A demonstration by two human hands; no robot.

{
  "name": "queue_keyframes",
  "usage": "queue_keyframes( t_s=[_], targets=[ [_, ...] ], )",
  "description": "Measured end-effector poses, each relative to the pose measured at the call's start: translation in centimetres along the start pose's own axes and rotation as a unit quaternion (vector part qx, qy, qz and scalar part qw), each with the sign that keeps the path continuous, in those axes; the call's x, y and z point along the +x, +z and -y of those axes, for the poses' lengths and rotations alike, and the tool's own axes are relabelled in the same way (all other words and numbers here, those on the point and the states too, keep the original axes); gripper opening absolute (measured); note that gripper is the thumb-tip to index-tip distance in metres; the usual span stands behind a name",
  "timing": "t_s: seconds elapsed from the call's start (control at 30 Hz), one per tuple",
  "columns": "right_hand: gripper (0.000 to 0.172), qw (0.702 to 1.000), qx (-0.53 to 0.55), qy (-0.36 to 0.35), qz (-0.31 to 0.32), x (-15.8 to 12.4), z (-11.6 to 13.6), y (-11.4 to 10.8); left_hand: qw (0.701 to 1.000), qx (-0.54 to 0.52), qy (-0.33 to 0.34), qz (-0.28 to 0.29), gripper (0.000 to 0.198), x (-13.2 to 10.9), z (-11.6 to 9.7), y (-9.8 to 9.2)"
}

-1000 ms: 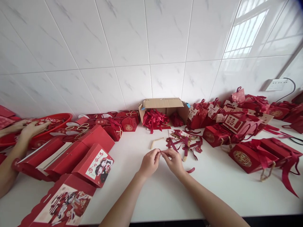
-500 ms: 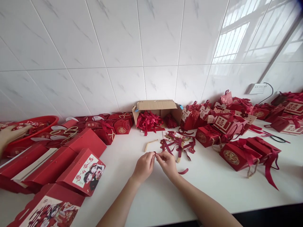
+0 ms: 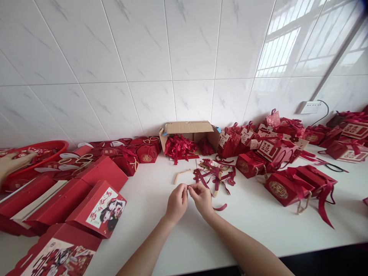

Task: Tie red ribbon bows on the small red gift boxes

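My left hand (image 3: pixel 177 201) and my right hand (image 3: pixel 201 197) meet tip to tip above the white table, both closed in a pinch. Only a tiny dark speck shows where the fingertips join; what they hold is mostly hidden. Just beyond my right hand lies a loose pile of dark red ribbon pieces (image 3: pixel 202 177) with gold and patterned strips. One short curved red strip (image 3: pixel 220 207) rests beside my right wrist. A thin tan strip (image 3: pixel 181 174) is on the table past my left hand.
An open cardboard box (image 3: pixel 188 126) holding red ribbons (image 3: pixel 180 147) stands against the tiled wall. Red gift boxes crowd the left (image 3: pixel 96 211) and right (image 3: pixel 287 188). A red basin (image 3: pixel 63 147) sits far left; black-handled scissors (image 3: pixel 335 168) lie at right.
The view has shifted slightly. Both hands stay together in nearly the same pinch, and the dark bit between the fingertips shows less than before.
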State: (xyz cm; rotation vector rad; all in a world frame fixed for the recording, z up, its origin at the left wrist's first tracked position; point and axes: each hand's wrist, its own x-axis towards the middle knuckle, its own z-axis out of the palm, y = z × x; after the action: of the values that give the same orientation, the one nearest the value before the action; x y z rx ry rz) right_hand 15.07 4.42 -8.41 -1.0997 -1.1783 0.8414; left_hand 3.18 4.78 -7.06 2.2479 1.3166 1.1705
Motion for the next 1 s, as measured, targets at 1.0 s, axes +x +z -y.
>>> queue_keyframes(
  t_s=[1.0],
  targets=[
    [0.014, 0.963, -0.008, -0.186, 0.197, 1.5, 1.6, -2.3, 0.973, -0.203, -0.062, 0.096, 0.022, 0.3, -0.2, -2.4]
  ],
)
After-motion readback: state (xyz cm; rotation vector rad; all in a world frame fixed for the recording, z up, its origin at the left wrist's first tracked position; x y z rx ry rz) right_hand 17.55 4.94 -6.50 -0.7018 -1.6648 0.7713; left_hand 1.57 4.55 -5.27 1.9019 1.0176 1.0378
